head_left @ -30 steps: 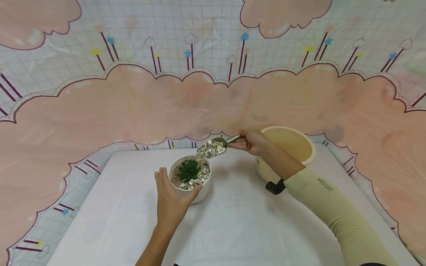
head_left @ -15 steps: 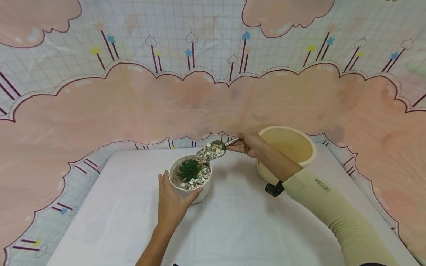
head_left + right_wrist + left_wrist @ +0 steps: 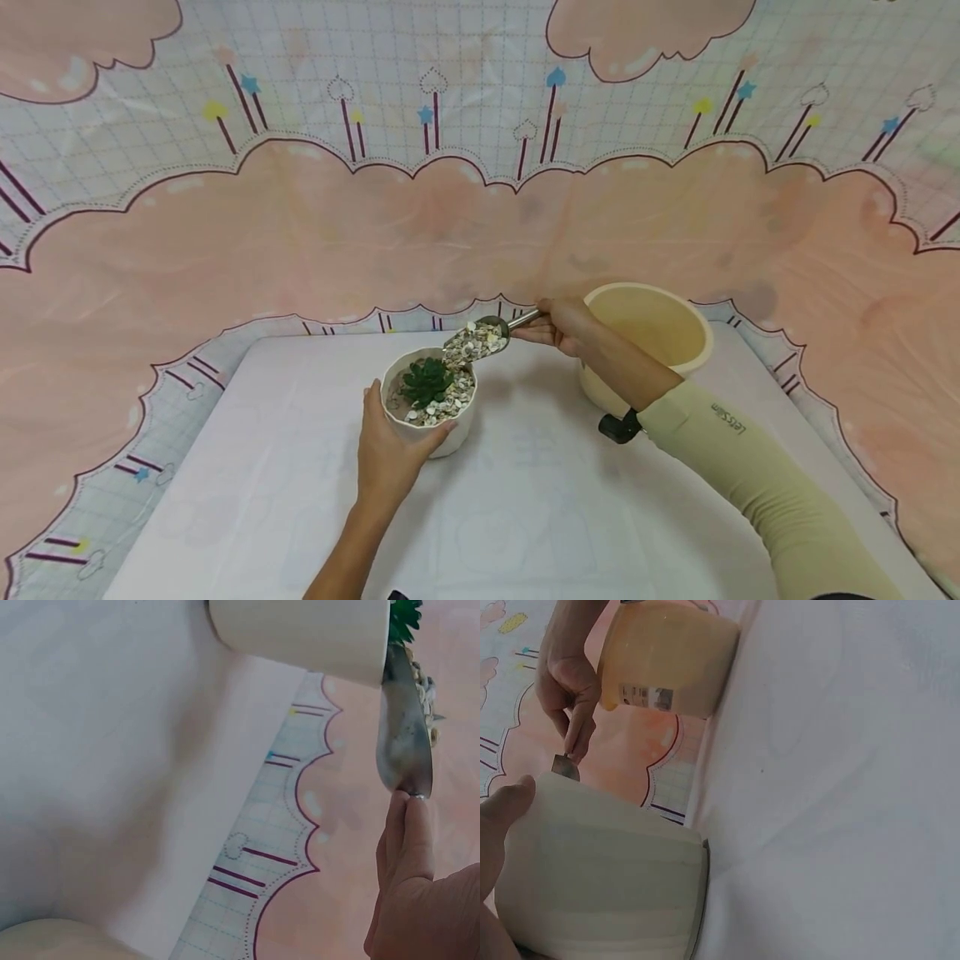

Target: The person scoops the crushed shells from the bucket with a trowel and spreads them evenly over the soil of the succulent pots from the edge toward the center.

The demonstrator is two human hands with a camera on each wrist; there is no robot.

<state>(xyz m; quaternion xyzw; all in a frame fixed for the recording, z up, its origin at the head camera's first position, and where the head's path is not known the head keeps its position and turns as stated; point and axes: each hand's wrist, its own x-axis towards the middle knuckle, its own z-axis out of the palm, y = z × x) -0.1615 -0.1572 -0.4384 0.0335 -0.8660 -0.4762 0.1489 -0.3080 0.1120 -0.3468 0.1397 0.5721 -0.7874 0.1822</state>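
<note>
The fingers (image 3: 416, 836) hold a metal scoop (image 3: 405, 742) loaded with pebbles (image 3: 427, 690), its tip at a white pot (image 3: 307, 637).

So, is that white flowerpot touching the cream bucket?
Apart: the head view plainly shows a stretch of white tabletop between the white flowerpot and the cream bucket.

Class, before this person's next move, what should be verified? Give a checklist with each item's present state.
1. White round pot steadied by the left hand: ok.
2. Silvery metal scoop gripped by the right hand: ok.
3. Scoop, loaded with small pale stones, at the pot's rim: ok.
4. Stones all round the green leafy succulent: not ok; in the head view, grey-brown soil shows left of it.
5. Stones inside the cream round bucket: cannot tell.
</note>
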